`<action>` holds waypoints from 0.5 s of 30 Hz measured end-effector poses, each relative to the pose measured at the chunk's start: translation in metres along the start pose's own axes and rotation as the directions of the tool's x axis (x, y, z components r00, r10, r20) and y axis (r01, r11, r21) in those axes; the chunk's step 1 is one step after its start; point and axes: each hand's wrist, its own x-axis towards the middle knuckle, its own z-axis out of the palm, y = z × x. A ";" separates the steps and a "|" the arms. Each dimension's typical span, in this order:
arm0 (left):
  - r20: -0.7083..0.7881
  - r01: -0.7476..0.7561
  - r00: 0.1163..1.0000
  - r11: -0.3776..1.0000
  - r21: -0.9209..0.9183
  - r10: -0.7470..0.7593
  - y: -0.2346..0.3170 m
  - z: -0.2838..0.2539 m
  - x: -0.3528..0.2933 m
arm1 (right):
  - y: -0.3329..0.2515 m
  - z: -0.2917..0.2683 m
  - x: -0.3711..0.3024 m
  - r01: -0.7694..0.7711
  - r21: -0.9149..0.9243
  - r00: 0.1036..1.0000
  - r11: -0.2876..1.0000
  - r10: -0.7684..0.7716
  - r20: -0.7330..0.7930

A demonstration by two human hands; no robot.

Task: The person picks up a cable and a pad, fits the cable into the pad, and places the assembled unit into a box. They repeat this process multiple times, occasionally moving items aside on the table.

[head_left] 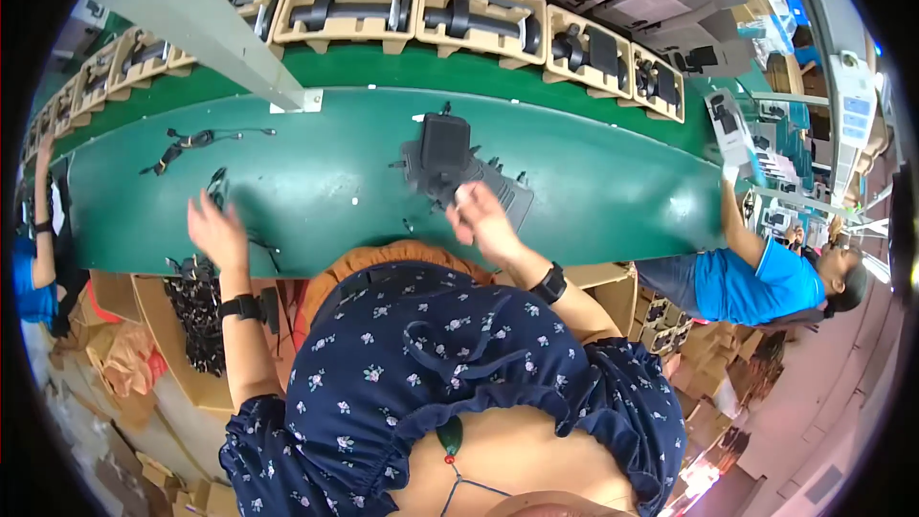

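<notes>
My right hand (481,220) closes on the near edge of the black device (450,168) lying mid-bench (593,191); my left hand (218,230) hovers open near loose cables (196,142). I'd best steady the device flat before pulling it closer.

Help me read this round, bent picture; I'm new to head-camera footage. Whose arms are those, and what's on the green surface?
It is a single fisheye view from a camera on a person's head, looking down. Their own arms rise from below. The left hand is open above the green bench, near loose black cables. The right hand grips a dark grey flat device, blurred. Beyond, cardboard trays hold black parts. A co-worker in blue reaches in at right.
</notes>
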 end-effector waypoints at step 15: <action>0.507 0.568 0.480 0.187 -0.802 0.716 0.175 -0.100 0.026 | -0.071 0.045 0.000 0.755 -0.442 0.639 0.485 -0.696 0.328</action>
